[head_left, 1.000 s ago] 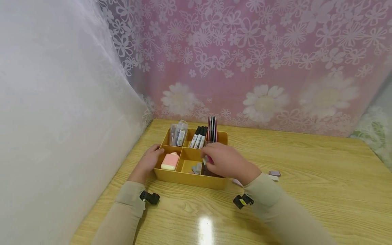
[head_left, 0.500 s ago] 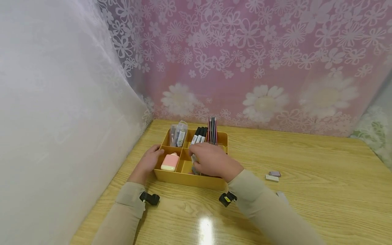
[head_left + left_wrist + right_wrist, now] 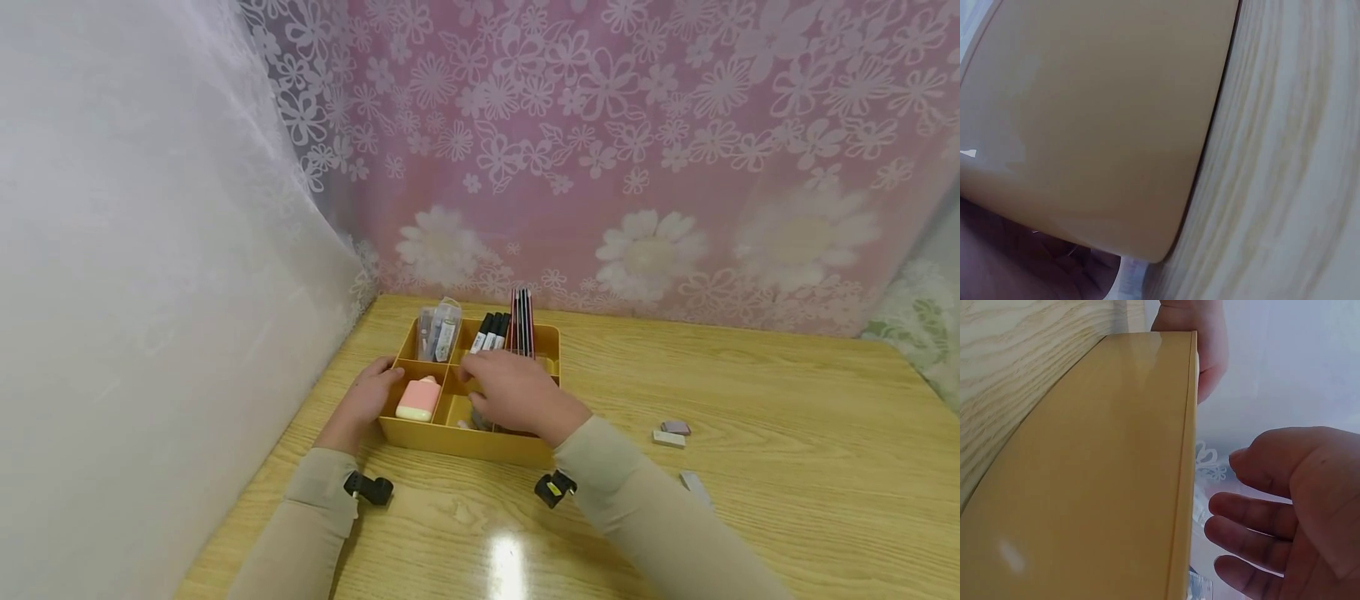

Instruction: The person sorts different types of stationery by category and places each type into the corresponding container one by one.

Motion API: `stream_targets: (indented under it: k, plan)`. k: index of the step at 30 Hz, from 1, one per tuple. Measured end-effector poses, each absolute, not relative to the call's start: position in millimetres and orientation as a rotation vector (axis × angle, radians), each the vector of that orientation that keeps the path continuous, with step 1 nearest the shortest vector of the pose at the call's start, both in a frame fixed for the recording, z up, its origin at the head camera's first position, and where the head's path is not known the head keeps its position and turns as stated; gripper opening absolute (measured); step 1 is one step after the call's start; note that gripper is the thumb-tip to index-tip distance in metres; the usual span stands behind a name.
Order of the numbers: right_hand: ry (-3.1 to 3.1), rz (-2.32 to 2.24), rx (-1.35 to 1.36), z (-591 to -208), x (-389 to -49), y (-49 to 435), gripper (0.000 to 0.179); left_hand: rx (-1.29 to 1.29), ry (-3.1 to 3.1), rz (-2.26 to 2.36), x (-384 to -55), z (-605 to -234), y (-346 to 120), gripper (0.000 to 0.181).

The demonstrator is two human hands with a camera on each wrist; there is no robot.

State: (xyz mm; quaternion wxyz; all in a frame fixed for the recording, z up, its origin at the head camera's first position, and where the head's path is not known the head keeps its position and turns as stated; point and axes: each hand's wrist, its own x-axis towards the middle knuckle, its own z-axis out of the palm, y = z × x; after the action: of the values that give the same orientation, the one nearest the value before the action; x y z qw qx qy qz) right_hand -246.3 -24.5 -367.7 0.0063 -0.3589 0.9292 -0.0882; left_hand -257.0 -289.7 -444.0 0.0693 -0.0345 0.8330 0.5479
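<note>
A yellow divided desk organizer [image 3: 465, 442] stands on the wooden table. My left hand [image 3: 369, 393] grips its left wall, thumb over the rim and fingers outside; the left wrist view shows the fingers [image 3: 1094, 272] by its corner. Over the front middle compartment hovers my right hand [image 3: 517, 393]. In the right wrist view its thumb and fingers [image 3: 1247, 540] are loosely bent, apart, with nothing between them. Below it lie grey erasers [image 3: 480, 420] and a small pale piece [image 3: 462, 424]. The front right compartment is mostly hidden by the right hand.
A pink and cream bottle-shaped item [image 3: 419, 399] fills the front left compartment. Behind are clear plastic cases [image 3: 442, 331], black-capped markers [image 3: 491, 331] and upright striped pencils [image 3: 522, 323]. On the table's right lie a purplish eraser [image 3: 676, 427], a white one [image 3: 668, 438] and a grey one [image 3: 696, 486].
My right hand moved left from the front right compartment to the middle one with a white and pink eraser, and has let go of it. The left hand stayed on the organizer.
</note>
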Motion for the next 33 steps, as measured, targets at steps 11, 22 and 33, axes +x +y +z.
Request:
stream_targets:
  k: [11,22,33]
  plan:
    - [2.974,-0.354,-1.116,-362.5,-240.7,8.6,0.017,-0.115,2.525,1.631,-258.1,-444.5,-287.1,0.052]
    - [2.997,-0.376,-1.092,-366.4,-228.8,69.5,0.016,-0.146,2.516,1.635,-257.6,-445.9,-288.1,0.052]
    - [3.007,-0.306,-1.009,-394.0,-220.3,129.0,0.017,-0.124,2.536,1.632,-258.0,-445.8,-287.4,0.052]
